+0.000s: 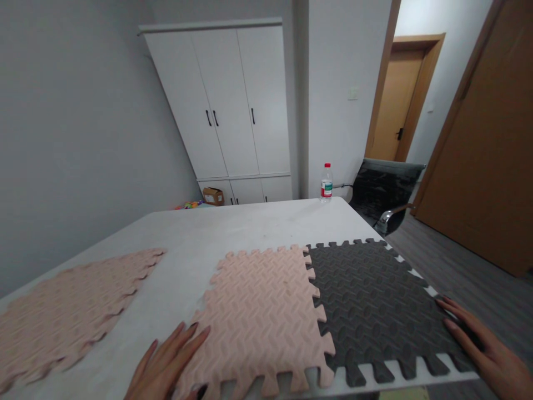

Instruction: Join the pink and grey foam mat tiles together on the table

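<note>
A pink foam puzzle mat lies flat on the white table in front of me, with a dark grey foam puzzle mat against its right side. Pink teeth run along the seam; whether they are interlocked or lie over the grey edge I cannot tell. My left hand rests at the pink mat's near left edge, fingers stretched out. At the grey mat's right edge is my right hand, its fingers extended over the border. A second pink foam mat lies apart on the left.
The white table reaches back toward a white cabinet. A red-capped plastic bottle stands at its far right corner. Beyond the right edge is a black chair; a cardboard box sits behind the table.
</note>
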The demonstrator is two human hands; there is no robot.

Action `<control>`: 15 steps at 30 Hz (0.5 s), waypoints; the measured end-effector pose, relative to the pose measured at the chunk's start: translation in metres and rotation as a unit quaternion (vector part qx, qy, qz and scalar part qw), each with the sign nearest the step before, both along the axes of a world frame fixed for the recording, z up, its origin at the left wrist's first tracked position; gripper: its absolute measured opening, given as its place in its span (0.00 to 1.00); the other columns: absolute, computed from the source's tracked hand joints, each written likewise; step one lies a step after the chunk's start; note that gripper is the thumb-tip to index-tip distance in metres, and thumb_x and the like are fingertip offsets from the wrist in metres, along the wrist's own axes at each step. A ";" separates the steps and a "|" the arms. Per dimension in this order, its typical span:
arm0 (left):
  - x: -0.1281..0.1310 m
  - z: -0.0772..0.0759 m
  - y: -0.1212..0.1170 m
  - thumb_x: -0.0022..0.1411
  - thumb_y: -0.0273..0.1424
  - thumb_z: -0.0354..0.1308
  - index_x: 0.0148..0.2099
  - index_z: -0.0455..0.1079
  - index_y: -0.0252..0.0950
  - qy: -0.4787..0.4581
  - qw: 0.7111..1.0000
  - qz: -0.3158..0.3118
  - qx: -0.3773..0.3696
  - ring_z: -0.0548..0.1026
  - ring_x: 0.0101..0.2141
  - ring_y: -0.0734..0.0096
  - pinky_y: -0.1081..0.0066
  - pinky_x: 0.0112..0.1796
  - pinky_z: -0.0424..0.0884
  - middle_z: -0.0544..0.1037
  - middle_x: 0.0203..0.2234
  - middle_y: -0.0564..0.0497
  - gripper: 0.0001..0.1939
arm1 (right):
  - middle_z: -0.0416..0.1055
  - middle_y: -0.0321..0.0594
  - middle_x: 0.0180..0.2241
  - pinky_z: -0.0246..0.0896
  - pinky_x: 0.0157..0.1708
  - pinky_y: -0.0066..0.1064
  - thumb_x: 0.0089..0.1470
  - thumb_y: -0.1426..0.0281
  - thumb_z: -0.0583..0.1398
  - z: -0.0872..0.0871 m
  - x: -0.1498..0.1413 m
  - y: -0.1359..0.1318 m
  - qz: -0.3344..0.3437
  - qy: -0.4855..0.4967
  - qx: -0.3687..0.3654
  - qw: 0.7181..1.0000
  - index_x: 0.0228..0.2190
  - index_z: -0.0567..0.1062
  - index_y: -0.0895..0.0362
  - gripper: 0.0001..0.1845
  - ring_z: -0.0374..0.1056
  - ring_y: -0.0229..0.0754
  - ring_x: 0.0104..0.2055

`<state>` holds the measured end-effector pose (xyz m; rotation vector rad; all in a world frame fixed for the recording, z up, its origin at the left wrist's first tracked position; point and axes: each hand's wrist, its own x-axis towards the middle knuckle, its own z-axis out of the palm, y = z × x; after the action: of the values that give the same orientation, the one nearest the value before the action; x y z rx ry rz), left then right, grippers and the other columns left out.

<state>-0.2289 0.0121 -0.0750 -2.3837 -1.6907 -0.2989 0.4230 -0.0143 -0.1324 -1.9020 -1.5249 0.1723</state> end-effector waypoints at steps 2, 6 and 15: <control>0.012 0.011 0.006 0.50 0.39 0.58 0.63 0.49 0.54 0.015 1.000 -0.019 0.007 0.54 0.60 0.51 0.42 0.56 0.51 0.59 0.61 0.53 0.38 | 0.58 0.37 0.58 0.51 0.57 0.51 0.54 0.48 0.50 0.000 0.003 0.000 0.005 -0.008 -0.001 1.000 0.55 0.63 0.47 0.30 0.57 0.53 0.57; 0.072 0.033 0.016 0.53 0.35 0.55 0.63 0.50 0.49 0.009 0.994 -0.106 0.015 0.53 0.61 0.52 0.46 0.57 0.54 0.54 0.63 0.51 0.36 | 0.62 0.40 0.56 0.56 0.55 0.51 0.52 0.47 0.51 0.008 0.010 0.004 0.017 -0.039 -0.014 0.999 0.52 0.67 0.49 0.31 0.61 0.53 0.55; 0.231 0.020 0.021 0.63 0.29 0.43 0.67 0.35 0.36 -0.081 0.969 -0.231 -0.007 0.55 0.61 0.61 0.57 0.55 0.63 0.54 0.62 0.46 0.33 | 0.50 0.41 0.62 0.48 0.60 0.45 0.60 0.56 0.47 0.116 -0.117 0.086 0.223 -0.112 0.022 0.968 0.56 0.61 0.52 0.26 0.50 0.47 0.61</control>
<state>0.0016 0.0330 -0.0555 -2.8101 -1.1691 -0.5676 0.3058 0.0718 -0.0161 -1.5576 -2.0814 0.1223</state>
